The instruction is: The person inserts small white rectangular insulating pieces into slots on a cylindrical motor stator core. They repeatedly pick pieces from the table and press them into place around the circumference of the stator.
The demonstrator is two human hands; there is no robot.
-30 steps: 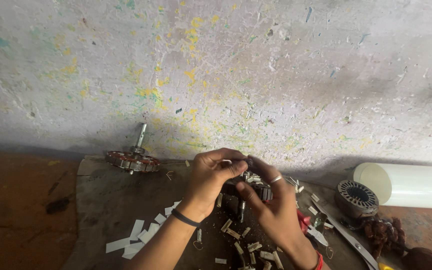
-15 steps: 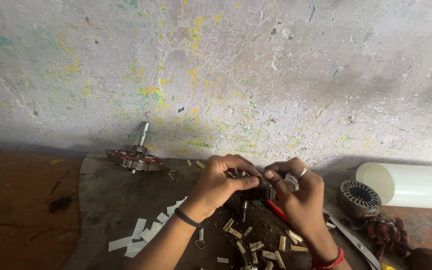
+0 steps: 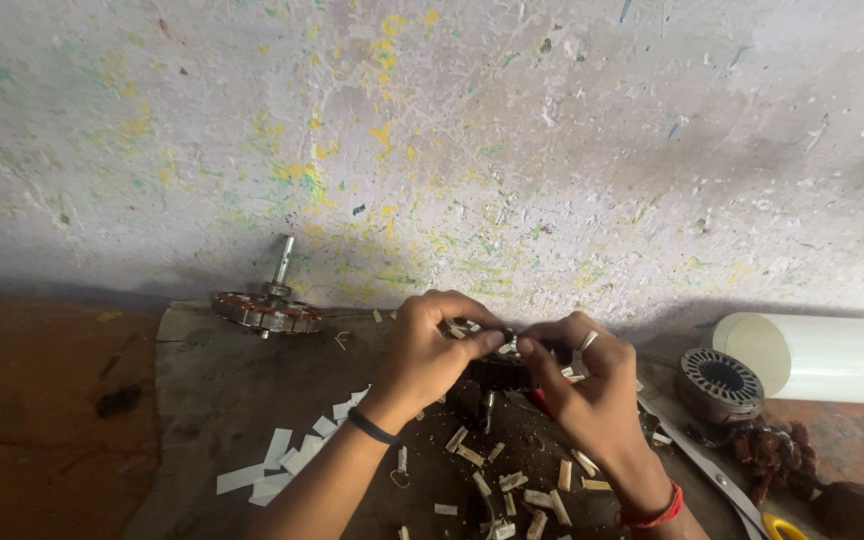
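Both my hands meet over a dark round motor stator (image 3: 500, 372) held above a dark mat (image 3: 212, 400). My left hand (image 3: 430, 352), with a black band on the wrist, grips its left side, fingers curled over the top. My right hand (image 3: 584, 385), with a ring and a red wrist band, holds the right side, fingertips pressing at the top rim. Most of the stator is hidden by the fingers. A short shaft (image 3: 489, 410) pokes down beneath it.
A wound rotor with an upright shaft (image 3: 267, 305) stands at the mat's far left by the paint-flecked wall. White paper strips (image 3: 287, 455) and small cut pieces (image 3: 512, 485) litter the mat. A bare stator core (image 3: 720, 380), a white roll (image 3: 832, 357), brown wire clumps (image 3: 777, 450) and scissors (image 3: 722, 480) lie to the right.
My hands have shifted slightly right and up with the stator. The right hand has come up from below to grip beside the left hand at the top.
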